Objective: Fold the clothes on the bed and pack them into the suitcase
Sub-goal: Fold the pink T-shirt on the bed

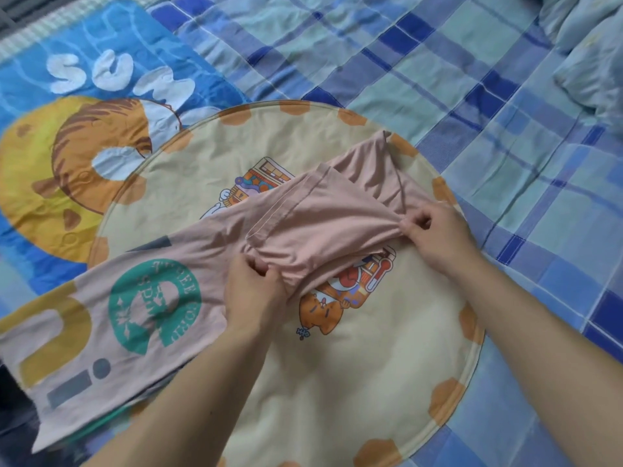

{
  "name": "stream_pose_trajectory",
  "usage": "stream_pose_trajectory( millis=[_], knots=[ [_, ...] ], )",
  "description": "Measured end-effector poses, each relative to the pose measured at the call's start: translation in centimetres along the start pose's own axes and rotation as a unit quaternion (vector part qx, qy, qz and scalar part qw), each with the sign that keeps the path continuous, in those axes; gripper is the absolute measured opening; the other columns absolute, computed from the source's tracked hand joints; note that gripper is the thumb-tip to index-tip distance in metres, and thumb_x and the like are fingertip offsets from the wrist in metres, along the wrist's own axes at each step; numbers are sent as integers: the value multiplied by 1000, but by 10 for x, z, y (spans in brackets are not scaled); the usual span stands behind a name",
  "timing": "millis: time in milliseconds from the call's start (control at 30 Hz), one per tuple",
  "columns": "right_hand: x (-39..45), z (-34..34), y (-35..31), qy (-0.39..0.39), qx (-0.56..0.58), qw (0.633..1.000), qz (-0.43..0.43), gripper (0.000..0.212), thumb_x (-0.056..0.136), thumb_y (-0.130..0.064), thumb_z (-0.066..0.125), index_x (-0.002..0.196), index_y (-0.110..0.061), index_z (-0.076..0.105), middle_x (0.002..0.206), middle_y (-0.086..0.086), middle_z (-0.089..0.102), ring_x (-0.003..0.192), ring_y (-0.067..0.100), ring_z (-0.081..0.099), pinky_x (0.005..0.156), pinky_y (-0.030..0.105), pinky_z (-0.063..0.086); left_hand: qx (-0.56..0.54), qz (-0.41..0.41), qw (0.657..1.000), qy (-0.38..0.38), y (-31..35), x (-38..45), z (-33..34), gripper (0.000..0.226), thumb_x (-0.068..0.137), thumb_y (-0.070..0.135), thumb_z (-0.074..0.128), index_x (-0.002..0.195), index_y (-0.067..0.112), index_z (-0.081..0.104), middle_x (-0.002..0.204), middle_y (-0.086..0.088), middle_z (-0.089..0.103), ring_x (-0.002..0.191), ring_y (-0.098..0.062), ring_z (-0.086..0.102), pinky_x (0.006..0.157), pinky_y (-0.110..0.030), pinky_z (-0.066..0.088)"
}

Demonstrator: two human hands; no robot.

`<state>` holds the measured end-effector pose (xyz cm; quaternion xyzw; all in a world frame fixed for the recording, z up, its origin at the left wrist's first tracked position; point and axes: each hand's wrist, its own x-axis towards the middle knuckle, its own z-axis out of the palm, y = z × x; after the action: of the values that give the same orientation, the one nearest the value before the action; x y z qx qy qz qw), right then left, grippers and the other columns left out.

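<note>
While lying across the round mat (337, 382), shirt (209, 264) being gripped at two spots. Left hand (254, 291): fingers curled tight, bunching pink cloth near the shirt's middle, knuckles up. Right hand (435, 237): thumb and fingers pinching a gathered fold at the shirt's right edge, cloth pulling taut between the two hands. Neither hand slack or flat.

Shirt running diagonally, printed part with green badge (155, 303) and yellow letter (57, 335) lying flat at lower left, overhanging the mat's left rim. Hemmed sleeve (286, 203) folding over the middle; a further flap (374, 166) reaching up toward the mat's upper-right rim, staying inside it.

Mat sitting on checked blue sheet (438, 62), overlapping the blue cartoon cushion (67, 106) at upper left. Bare mat showing below and right of the hands, between both forearms. Sheet lying flat to the right and above; rumpled bedding (590, 55) bunching at the top-right corner. Dark patch at lower left edge, too blurred to identify. Suitcase not showing.
</note>
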<state>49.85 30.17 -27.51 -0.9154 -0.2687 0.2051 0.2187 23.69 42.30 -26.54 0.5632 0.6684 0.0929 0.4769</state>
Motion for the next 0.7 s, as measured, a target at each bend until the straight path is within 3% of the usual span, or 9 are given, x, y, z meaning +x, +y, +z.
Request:
stream_pose_trajectory(
  millis=[133, 233, 300, 367, 467, 567, 633, 700],
  knots=[
    [-4, 0, -21, 6, -45, 999, 8, 17, 91, -33, 66, 104, -22, 66, 129, 10, 52, 131, 33, 44, 102, 39, 39, 82, 49, 994, -50, -2, 0, -1, 16, 67, 38, 47, 81, 31, 50, 72, -3, 68, 73, -35, 66, 69, -59, 56],
    [-7, 6, -44, 88, -88, 985, -117, 29, 89, -23, 59, 116, -16, 64, 130, 14, 51, 127, 38, 41, 105, 47, 37, 173, 163, 971, 31, 0, -8, -8, 20, 79, 33, 51, 98, 31, 58, 101, -7, 65, 98, -35, 61, 85, -53, 52],
    [-8, 20, -64, 83, -117, 960, -241, 39, 88, -16, 54, 126, -12, 62, 139, 15, 49, 130, 36, 39, 108, 48, 34, 249, 329, 906, 97, 0, -10, -8, 40, 89, 27, 54, 128, 17, 59, 131, -14, 54, 125, -35, 48, 104, -48, 40],
    [-6, 38, -89, 18, -149, 933, -328, 51, 95, -23, 47, 145, -15, 47, 159, 12, 33, 148, 33, 22, 120, 48, 17, 339, 418, 840, 73, -1, -3, -2, 57, 97, 37, 48, 150, 17, 44, 155, -14, 38, 146, -33, 30, 119, -48, 26],
    [26, 53, -94, -47, -254, 925, -277, 67, 102, -57, 24, 160, -28, 12, 169, -1, -5, 154, 27, -15, 123, 48, -11, 422, 356, 834, 10, -9, 17, 12, 67, 99, 58, 24, 160, 31, 24, 169, -11, 11, 156, -34, 5, 125, -51, 7],
    [68, 46, -54, -63, -299, 939, -159, 76, 95, -72, 2, 159, -31, -8, 167, -3, -16, 153, 25, -19, 123, 51, -7, 463, 295, 833, -62, -13, 27, 16, 72, 93, 68, 6, 160, 42, -2, 169, -4, -17, 154, -30, -21, 123, -50, -12],
    [86, 37, -40, -107, -308, 938, -115, 74, 97, -70, 4, 158, -32, -14, 166, -7, -20, 153, 24, -18, 123, 51, -6, 477, 277, 829, -96, -6, 30, 14, 74, 92, 71, 9, 158, 44, -9, 167, -2, -24, 152, -29, -27, 122, -50, -15],
    [90, 33, -47, -129, -306, 939, -89, 72, 100, -64, 12, 160, -29, -8, 167, -9, -18, 153, 27, -15, 123, 52, -5, 486, 257, 826, -128, 5, 31, 9, 76, 93, 75, 17, 158, 45, -8, 167, -1, -24, 152, -28, -26, 123, -50, -14]
  ],
)
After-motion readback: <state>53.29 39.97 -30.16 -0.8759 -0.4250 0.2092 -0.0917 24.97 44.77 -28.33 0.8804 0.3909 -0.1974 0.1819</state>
